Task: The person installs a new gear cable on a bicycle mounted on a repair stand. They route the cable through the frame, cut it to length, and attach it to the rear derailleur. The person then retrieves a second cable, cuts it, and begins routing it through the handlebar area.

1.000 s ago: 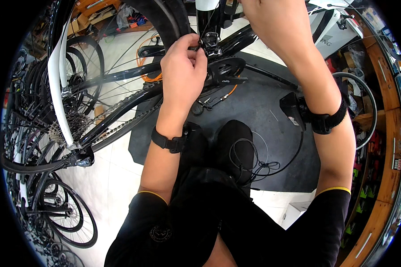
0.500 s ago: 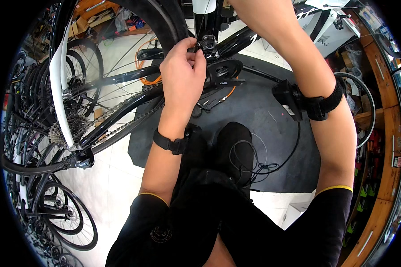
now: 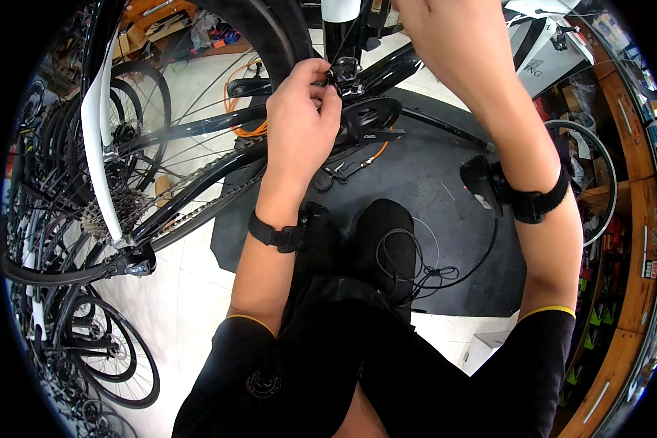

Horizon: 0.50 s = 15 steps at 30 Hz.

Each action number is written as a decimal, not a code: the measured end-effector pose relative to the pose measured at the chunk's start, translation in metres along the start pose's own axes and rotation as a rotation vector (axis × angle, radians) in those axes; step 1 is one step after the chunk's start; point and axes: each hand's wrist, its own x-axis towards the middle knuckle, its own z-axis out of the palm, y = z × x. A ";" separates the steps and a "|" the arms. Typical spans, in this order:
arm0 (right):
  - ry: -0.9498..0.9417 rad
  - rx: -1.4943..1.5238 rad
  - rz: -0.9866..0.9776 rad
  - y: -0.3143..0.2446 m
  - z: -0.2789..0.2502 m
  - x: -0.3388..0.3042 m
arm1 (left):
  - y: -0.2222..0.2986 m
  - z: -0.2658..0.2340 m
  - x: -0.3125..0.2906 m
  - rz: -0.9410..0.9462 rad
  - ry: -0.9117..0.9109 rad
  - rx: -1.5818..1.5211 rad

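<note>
From the head view, our left hand [image 3: 299, 120] pinches a small black front derailleur [image 3: 345, 74] just beyond its fingertips, fingers closed on it. We judge that small, steady turns suit it best. Our right hand runs out of view above; its grip we cannot tell. The part looks dark metal, mounted beside the chainring [image 3: 372, 120].

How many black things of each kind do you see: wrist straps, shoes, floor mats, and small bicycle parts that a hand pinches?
Black fabric wrist straps: 2 (left wrist, right wrist)
Black shoes: 2 (left, right)
Black rubber floor mat: 1
Small black metal bicycle part pinched by the left hand: 1
Total: 6
</note>
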 end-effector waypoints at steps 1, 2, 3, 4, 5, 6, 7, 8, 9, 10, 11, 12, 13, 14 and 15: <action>-0.032 0.002 0.043 -0.002 -0.003 -0.002 | 0.000 -0.001 0.000 0.006 -0.013 0.001; 0.006 0.020 0.029 0.001 -0.002 -0.007 | 0.000 -0.001 0.000 0.013 -0.027 0.002; 0.045 0.038 0.016 0.004 0.000 -0.015 | 0.001 -0.002 -0.001 0.016 -0.022 0.006; 0.066 0.037 0.004 0.008 0.000 -0.025 | 0.001 -0.002 -0.002 0.018 -0.018 0.008; 0.086 0.036 -0.007 0.012 0.001 -0.035 | 0.001 -0.002 -0.003 0.020 -0.013 0.010; 0.090 0.009 -0.016 0.015 -0.005 -0.048 | 0.001 0.000 -0.003 0.027 -0.011 -0.012; 0.093 -0.005 -0.030 0.016 -0.005 -0.061 | -0.002 -0.001 -0.004 0.032 0.000 -0.024; 0.102 0.045 0.024 0.015 -0.004 -0.074 | -0.004 -0.003 -0.006 0.035 0.012 -0.035; 0.111 0.082 0.084 0.012 -0.005 -0.089 | -0.003 -0.002 -0.006 0.038 0.011 -0.030; 0.119 0.127 0.141 0.011 -0.003 -0.103 | -0.003 -0.002 -0.007 0.037 0.015 -0.018; 0.128 0.179 0.205 0.011 0.000 -0.117 | -0.003 -0.002 -0.008 0.036 0.020 -0.005; 0.139 0.232 0.271 0.010 0.003 -0.129 | -0.001 -0.002 -0.010 0.020 0.061 -0.013; 0.153 0.282 0.335 0.010 0.007 -0.141 | 0.003 0.001 -0.012 0.008 0.102 -0.024; 0.166 0.303 0.370 0.009 0.012 -0.152 | 0.008 0.004 -0.014 -0.004 0.142 -0.035; 0.172 0.330 0.388 0.006 0.018 -0.163 | 0.013 0.005 -0.019 -0.096 0.103 -0.152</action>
